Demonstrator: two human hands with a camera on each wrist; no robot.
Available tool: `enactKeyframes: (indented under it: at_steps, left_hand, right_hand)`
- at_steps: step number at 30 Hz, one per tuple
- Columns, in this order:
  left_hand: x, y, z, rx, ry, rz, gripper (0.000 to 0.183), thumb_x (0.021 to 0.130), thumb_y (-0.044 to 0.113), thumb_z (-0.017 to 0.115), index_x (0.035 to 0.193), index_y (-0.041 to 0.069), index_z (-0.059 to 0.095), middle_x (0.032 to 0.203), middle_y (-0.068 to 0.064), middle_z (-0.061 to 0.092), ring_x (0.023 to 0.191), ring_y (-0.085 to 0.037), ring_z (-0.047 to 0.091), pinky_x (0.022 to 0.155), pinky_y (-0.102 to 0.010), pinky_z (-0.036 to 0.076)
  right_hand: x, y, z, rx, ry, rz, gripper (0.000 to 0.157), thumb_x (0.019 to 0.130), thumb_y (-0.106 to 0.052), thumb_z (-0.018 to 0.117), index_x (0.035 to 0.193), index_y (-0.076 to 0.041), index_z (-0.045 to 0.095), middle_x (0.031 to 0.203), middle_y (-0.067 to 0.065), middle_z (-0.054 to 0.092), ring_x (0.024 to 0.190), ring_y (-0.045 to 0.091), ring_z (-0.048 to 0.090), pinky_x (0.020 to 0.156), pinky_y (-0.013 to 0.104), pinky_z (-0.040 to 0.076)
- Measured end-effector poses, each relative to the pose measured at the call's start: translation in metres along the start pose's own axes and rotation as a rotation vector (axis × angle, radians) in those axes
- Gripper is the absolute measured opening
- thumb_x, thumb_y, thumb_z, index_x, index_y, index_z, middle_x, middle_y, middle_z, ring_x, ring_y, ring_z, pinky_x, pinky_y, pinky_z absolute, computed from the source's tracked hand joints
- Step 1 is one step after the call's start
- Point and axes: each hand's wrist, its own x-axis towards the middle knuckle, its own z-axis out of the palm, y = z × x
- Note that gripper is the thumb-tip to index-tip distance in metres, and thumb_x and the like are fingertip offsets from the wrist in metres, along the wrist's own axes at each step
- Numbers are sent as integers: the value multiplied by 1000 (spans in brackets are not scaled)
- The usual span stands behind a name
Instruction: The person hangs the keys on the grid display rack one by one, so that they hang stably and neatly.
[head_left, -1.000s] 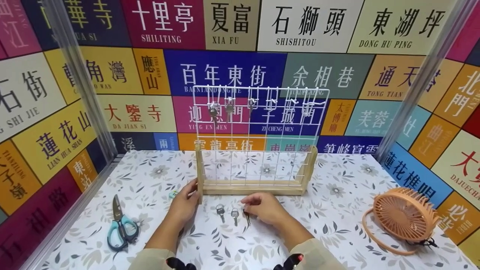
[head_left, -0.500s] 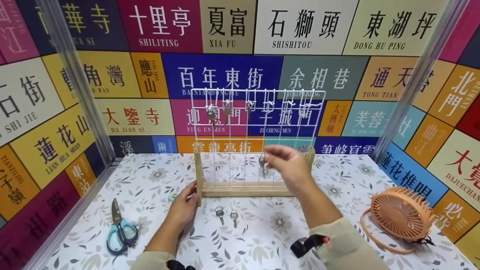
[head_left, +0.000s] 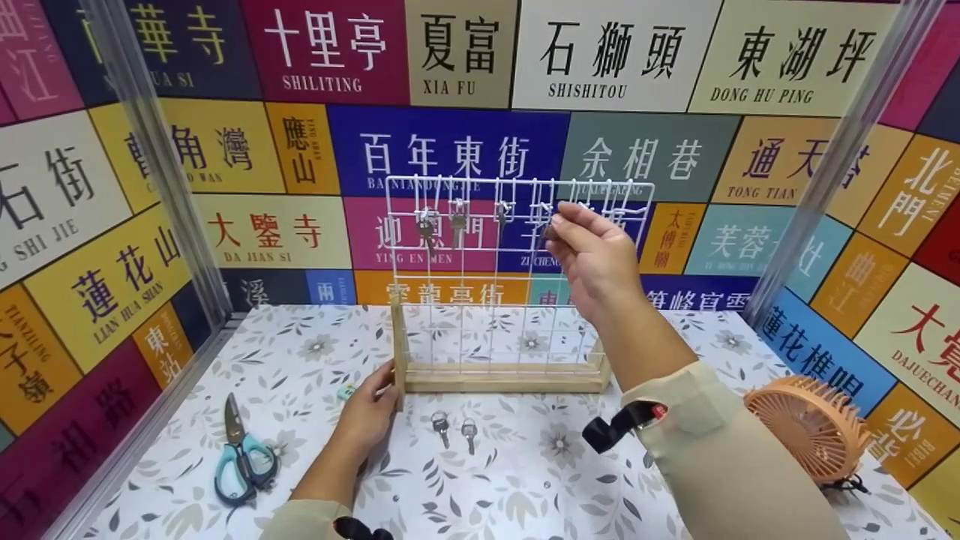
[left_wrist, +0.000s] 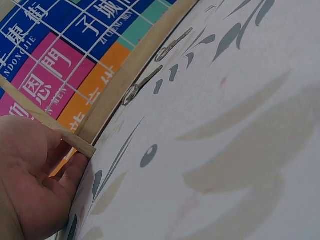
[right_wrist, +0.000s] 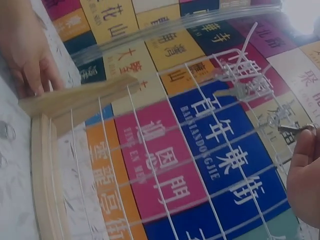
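My right hand (head_left: 596, 259) is raised to the upper right of a white wire grid rack (head_left: 465, 277) and pinches a small key (head_left: 549, 227) by its hooks. Three keys hang to the left of it: one at the far left (head_left: 427, 231), another beside it (head_left: 457, 220) and a third (head_left: 503, 213). My left hand (head_left: 369, 412) grips the left wooden end (left_wrist: 82, 143) of the rack's stand, low at the table. Two more keys lie on the table in front of the rack, a left one (head_left: 441, 429) and a right one (head_left: 469, 434). The hooks right of my right hand are partly hidden.
Scissors (head_left: 244, 457) with blue handles lie on the left of the flowered table (head_left: 517, 487). An orange fan (head_left: 806, 431) stands at the right, partly behind my right sleeve. A small greenish object (head_left: 345, 391) is beside my left hand. Sign-covered walls enclose the table.
My right hand has picked up the rightmost key from the table and carried it upward to the rack's hooks. My left hand has stayed at the stand.
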Motion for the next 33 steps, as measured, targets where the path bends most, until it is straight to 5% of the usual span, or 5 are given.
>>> enactKeyframes:
  at_steps: [12,22,33]
  left_hand:
    - [1,-2,0,9,-1,8,54,113,26,51,165,36,41,166,-4,51,154,-38,48,132,-59,30]
    - [0,-1,-1,-10,1,2,54,113,26,52,165,36,42,166,-3,52,155,-37,47,132,-58,30]
    - [1,0,0,-26,2,-4,53,113,25,52,164,37,43,165,-3,52,155,-37,48,132,-59,31]
  right_hand:
    - [6,3,7,59,77,10,24,101,-9,73,124,-8,75,117,9,70,99,20,70,93,23,64]
    - [11,16,4,50,57,25,22,101,-3,71,123,-6,73,121,11,69,105,22,71,100,25,62]
    - [-4,88,-9,5,49,158,26,99,2,70,125,-2,70,109,6,73,99,19,72,100,28,63]
